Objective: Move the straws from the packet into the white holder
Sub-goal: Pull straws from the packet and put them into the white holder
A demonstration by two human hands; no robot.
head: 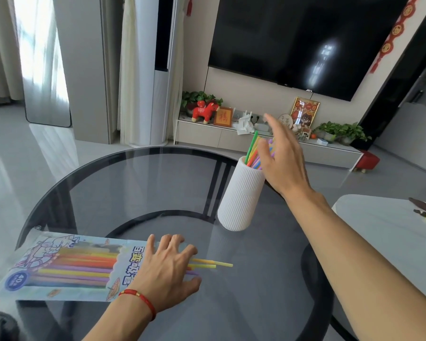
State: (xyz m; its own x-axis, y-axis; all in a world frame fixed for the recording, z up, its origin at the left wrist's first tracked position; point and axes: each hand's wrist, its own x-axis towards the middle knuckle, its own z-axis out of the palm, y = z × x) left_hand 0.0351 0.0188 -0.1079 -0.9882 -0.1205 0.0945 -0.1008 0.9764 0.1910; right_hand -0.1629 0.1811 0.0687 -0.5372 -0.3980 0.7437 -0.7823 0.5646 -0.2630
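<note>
My left hand (169, 269), fingers spread, presses the packet (67, 265); straws (212, 264) protrude rightward along the surface, below my right hand (282, 163), fingers spread empty.

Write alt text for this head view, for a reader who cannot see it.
Over a round glass table, the right hand hovers open beside colourful straws standing in a ribbed white holder. The left hand rests on the open end of a straw packet, a few straws poking out.
</note>
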